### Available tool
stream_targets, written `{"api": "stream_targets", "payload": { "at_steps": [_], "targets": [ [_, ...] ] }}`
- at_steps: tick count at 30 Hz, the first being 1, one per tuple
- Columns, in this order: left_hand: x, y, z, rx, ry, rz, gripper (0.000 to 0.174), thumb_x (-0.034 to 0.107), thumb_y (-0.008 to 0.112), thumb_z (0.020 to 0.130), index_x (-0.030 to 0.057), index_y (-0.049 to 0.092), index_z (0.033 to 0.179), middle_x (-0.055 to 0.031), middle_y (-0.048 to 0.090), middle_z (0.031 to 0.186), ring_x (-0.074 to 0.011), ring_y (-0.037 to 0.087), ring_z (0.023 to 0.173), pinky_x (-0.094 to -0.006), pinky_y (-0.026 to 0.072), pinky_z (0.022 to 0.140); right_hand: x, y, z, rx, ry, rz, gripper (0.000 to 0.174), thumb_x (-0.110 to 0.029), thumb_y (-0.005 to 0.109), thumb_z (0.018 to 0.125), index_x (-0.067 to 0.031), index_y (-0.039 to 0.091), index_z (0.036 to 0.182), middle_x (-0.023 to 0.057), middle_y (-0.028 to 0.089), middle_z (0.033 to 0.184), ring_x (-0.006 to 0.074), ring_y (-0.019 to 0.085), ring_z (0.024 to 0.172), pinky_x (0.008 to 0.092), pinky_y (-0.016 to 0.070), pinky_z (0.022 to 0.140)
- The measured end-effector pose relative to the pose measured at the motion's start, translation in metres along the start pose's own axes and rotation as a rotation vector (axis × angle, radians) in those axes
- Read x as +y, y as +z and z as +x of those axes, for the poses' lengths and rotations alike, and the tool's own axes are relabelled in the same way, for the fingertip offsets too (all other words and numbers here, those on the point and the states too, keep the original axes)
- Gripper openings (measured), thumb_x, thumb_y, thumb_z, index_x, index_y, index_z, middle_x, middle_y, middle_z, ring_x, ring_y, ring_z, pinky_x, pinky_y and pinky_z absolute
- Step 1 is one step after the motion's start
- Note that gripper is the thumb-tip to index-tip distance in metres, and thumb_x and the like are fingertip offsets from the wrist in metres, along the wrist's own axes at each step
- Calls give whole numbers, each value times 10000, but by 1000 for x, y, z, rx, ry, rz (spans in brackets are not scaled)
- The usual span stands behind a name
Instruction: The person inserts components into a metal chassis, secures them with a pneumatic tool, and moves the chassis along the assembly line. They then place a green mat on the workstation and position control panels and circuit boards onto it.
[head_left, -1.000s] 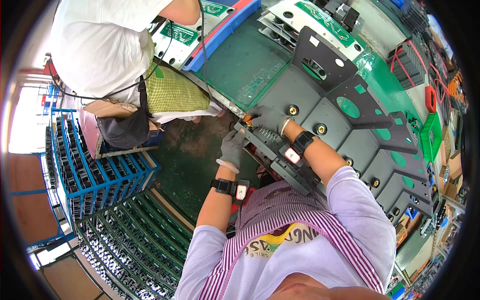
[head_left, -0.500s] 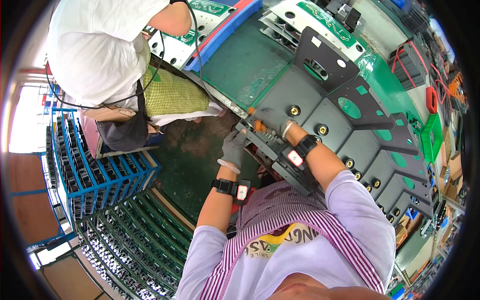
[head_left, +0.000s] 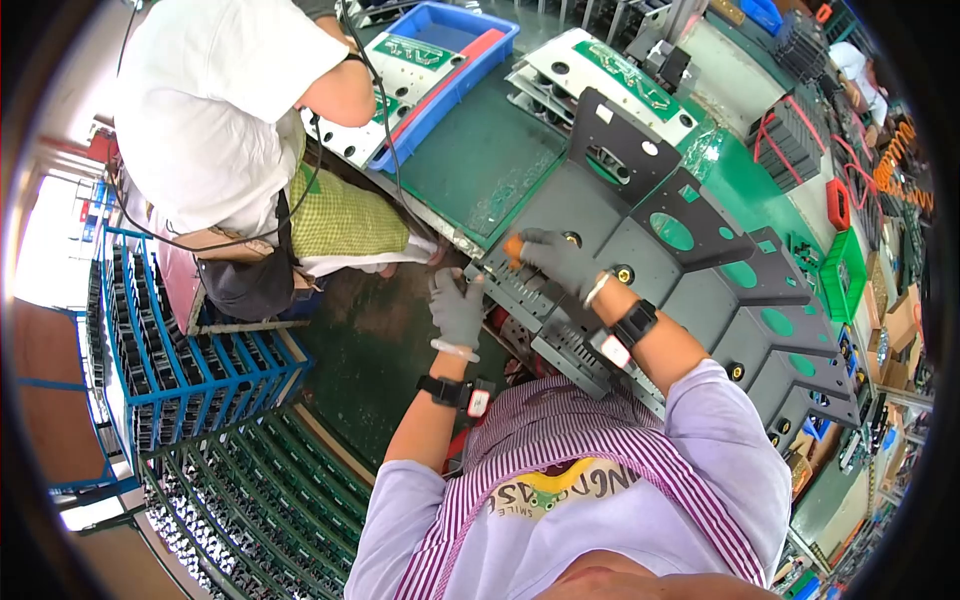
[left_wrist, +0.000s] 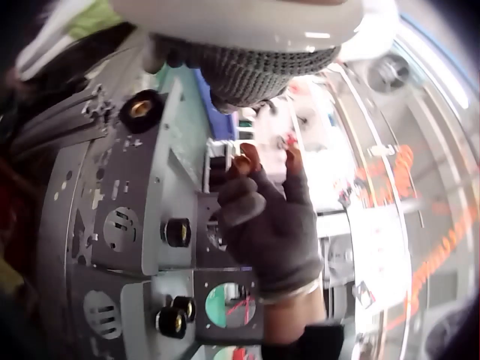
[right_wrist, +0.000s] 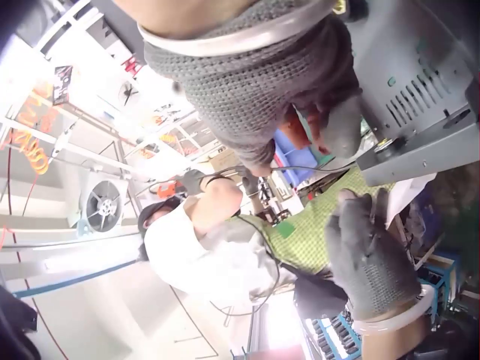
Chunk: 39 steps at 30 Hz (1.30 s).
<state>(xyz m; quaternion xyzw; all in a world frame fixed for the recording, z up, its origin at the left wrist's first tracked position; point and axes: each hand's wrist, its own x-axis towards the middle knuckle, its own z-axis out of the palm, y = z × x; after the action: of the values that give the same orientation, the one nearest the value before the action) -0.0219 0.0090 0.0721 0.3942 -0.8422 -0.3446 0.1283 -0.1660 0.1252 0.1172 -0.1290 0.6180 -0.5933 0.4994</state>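
Observation:
In the head view a dark grey metal panel (head_left: 545, 300) with slots lies before the person's body. My gloved left hand (head_left: 455, 312) is just left of its end, fingers loosely bent and holding nothing; the right wrist view shows this left hand (right_wrist: 371, 259) below the panel's corner. My gloved right hand (head_left: 560, 262) is raised over the far end, fingers bent and spread. Orange-brown colour shows at its fingertips (left_wrist: 244, 163); I cannot tell whether this is a finger cover. A black rubber foot (left_wrist: 141, 110) with a brass centre sits at the panel's corner.
More grey panels (head_left: 690, 295) with upright cut-out sides stand in a row to the right, bearing black feet (head_left: 623, 274). Another person (head_left: 220, 130) works at the left. A blue tray (head_left: 480, 80) is at the back; blue racks (head_left: 210, 385) stand at left.
The head view has shifted. My right hand has lifted away from the panel's end, where it was working. My left hand has drawn slightly off the edge, its fingers more bent.

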Motion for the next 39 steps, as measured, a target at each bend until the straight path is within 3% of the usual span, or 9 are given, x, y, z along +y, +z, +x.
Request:
{"api": "stream_targets", "payload": {
  "at_steps": [3,6,10,12,20,24,32,35,39],
  "targets": [
    [54,-35,-9,111,634,90,399,203,636,690,55,522,1042,-137,515,1013,-298,533,831,-400,433,738,-5,0,-21,62,-181,-274,415,-191,585,781,12,466,1124,77,557,860,125,549,716,250,477,611],
    [88,-40,-8,-68,936,349,390,196,607,703,50,516,1053,-128,531,998,-299,517,883,-395,436,758,-7,-3,-40,122,-244,-442,501,-242,591,758,-23,428,1177,126,573,908,225,567,874,320,461,758],
    [102,-26,-16,-319,934,543,388,210,573,724,13,511,1053,-159,555,955,-318,534,871,-405,438,735,-24,1,-86,372,-343,-665,499,-264,560,748,-45,441,1180,184,554,971,309,549,904,381,443,789],
    [96,-22,-23,-189,1145,409,367,210,611,674,49,527,992,-128,542,871,-291,538,811,-389,443,684,-33,6,-115,355,-334,-595,529,-246,573,696,-154,417,1193,127,571,965,280,573,850,385,460,721],
    [140,-33,-56,-441,1186,336,451,135,573,704,-15,439,1107,-223,561,803,-392,549,741,-465,425,616,-27,-3,-165,319,-294,-521,658,-112,641,597,-110,417,1216,93,571,945,251,558,907,330,433,789],
    [157,-28,-74,-518,1207,412,410,146,609,690,9,455,1045,-198,568,793,-391,557,724,-466,427,604,-23,-15,-182,322,-156,-842,745,-261,700,615,-139,384,1279,135,566,1079,302,553,967,381,433,801],
    [170,-32,-59,-297,1366,254,397,191,629,686,48,481,1025,-192,565,813,-368,561,778,-456,435,643,-22,-33,-214,176,-171,-1247,534,-240,572,724,-270,434,1239,100,612,808,298,606,758,397,478,612],
    [162,-15,-67,-521,1100,575,274,148,607,682,58,502,918,-156,558,810,-341,559,753,-414,442,659,-19,-25,-219,167,-122,-1397,516,-185,576,698,-281,467,1193,82,620,781,291,608,712,416,471,575],
    [157,-8,-75,-578,1187,497,238,144,588,690,61,516,901,-152,560,797,-342,561,733,-413,446,645,-10,-27,-225,167,-189,-1453,479,-122,565,687,-232,494,1147,68,620,759,294,610,680,432,460,516]
  ]
}}
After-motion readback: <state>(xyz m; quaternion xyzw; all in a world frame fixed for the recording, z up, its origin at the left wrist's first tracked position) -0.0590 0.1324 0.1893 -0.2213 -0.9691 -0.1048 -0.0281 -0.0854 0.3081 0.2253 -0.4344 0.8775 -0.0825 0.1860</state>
